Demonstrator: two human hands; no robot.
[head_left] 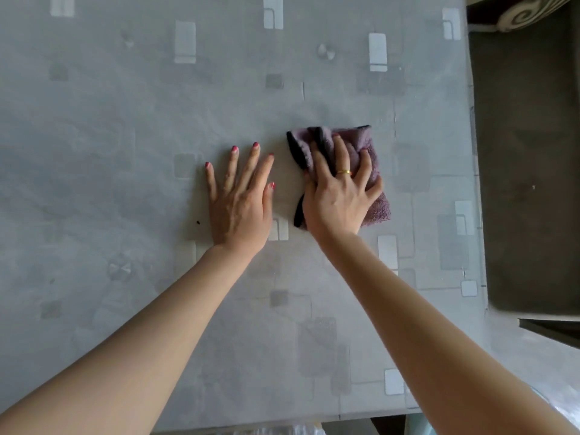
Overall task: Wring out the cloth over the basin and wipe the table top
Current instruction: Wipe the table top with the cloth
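A folded purple cloth (378,208) with a dark edge lies on the grey patterned table top (125,136), right of centre. My right hand (337,193) presses down on the cloth with fingers spread and curled into its folds; a gold ring is on one finger. My left hand (240,199) rests flat on the bare table just left of the cloth, fingers apart, holding nothing. No basin is in view.
The table's right edge (475,183) runs down the right side, with a dark carpeted floor (527,183) beyond it. A small dark speck (198,221) lies left of my left hand. Clear plastic shows at the near edge (282,431).
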